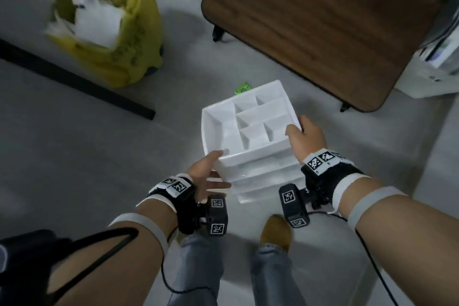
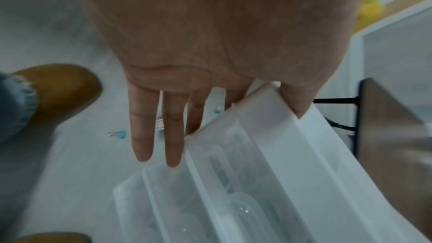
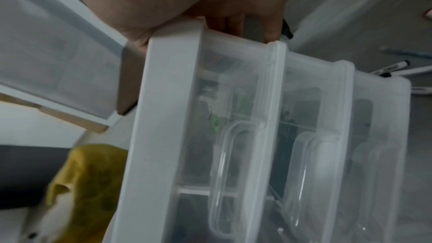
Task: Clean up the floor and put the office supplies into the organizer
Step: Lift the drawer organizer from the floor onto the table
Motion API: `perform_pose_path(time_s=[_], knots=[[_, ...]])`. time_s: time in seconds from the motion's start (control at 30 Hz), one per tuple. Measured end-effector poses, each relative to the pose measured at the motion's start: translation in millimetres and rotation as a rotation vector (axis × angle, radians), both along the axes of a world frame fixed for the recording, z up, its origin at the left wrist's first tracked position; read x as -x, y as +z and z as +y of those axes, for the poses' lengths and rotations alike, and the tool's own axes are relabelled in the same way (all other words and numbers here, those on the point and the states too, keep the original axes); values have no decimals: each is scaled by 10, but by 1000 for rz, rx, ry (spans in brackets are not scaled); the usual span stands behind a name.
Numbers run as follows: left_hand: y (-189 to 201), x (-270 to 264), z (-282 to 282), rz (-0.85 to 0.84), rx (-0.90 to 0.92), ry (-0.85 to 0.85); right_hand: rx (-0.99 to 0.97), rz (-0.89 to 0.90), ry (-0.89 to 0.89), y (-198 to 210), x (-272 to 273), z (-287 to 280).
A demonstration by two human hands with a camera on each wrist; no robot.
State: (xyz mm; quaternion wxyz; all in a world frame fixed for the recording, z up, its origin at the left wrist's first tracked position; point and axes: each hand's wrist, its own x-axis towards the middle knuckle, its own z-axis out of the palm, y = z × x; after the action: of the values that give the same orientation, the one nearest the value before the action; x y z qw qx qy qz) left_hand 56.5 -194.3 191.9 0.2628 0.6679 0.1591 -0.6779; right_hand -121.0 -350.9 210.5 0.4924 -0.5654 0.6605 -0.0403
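Note:
A white organizer with several open top compartments and clear drawers in its front hangs tilted above the grey floor, held from both sides. My left hand pinches its near-left corner: the thumb lies over the rim and the other fingers stay straight beside it. On the right edge my right hand grips, thumb on top, fingers underneath. The top compartments look empty. Two blue binder clips and some markers lie on the floor. A small green item shows just behind the organizer.
A bin lined with a yellow bag and holding white paper stands at the far left. A dark wooden table on black legs is at the far right, a white cabinet beside it. A black bar crosses the floor. My shoe is below the organizer.

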Motion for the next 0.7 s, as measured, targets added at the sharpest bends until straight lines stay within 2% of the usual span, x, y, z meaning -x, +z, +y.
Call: perform_pose_path(time_s=[0.13, 0.23, 0.37, 0.5, 0.63, 0.7], knots=[[714, -213, -559, -113, 103, -73, 13, -93, -84, 631, 63, -341], [1253, -342, -1152, -296, 232, -95, 96, -189, -183, 1182, 94, -689], [1628, -517, -1926, -398, 455, -209, 189, -310, -341, 1597, 4, -1162], [1584, -735, -2750, -438, 610, -234, 242, -307, -401, 1598, -175, -1793], [1112, -999, -3517, -487, 711, -279, 182, -315, -414, 1035, -271, -2384], [906, -1092, -3781, -493, 735, -324, 156, -331, -469, 925, -390, -2514]])
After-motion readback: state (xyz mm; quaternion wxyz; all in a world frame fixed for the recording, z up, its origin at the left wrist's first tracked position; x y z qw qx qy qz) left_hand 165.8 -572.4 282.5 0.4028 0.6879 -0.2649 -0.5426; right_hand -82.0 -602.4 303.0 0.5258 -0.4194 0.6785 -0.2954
